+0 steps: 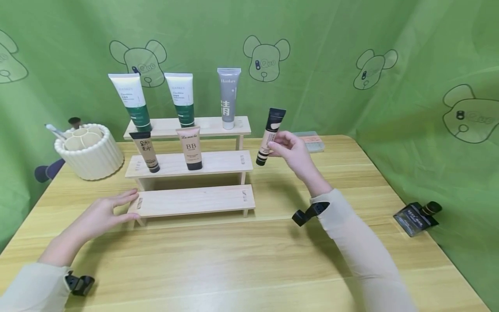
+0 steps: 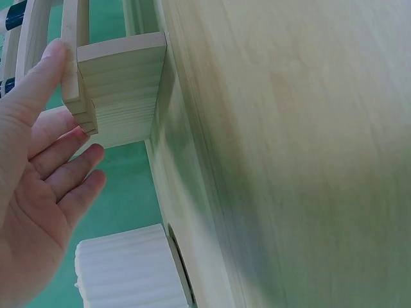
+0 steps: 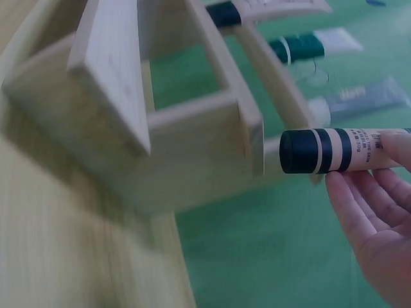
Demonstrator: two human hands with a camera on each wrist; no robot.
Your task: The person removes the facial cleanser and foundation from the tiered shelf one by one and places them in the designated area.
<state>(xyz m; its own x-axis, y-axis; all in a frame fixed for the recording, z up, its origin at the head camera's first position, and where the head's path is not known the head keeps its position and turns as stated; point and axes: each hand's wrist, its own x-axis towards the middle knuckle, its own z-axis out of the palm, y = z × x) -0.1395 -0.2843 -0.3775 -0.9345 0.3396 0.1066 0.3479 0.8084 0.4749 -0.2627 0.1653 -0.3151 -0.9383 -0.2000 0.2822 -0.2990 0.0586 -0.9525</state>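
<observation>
My right hand (image 1: 292, 151) pinches a slim beige tube with black ends (image 1: 270, 138) between thumb and fingertips. The tube is held up off the table, tilted, right of a three-step wooden display stand (image 1: 195, 201). In the right wrist view, the tube's striped black end (image 3: 314, 151) points toward the stand. My left hand (image 1: 103, 214) holds the left end of the lowest step, thumb at the front corner and index finger behind; its other fingers stay loose. A black-capped brown tube (image 1: 147, 151) and a BB cream tube (image 1: 191, 149) stand on the middle step.
Two white-and-green tubes (image 1: 181, 97) and a grey tube (image 1: 228, 97) stand on the top step. Left of the stand is a ribbed white brush holder (image 1: 91, 158). A clear box (image 1: 312, 142) lies behind my right hand; a dark bottle (image 1: 415, 219) lies at the right edge.
</observation>
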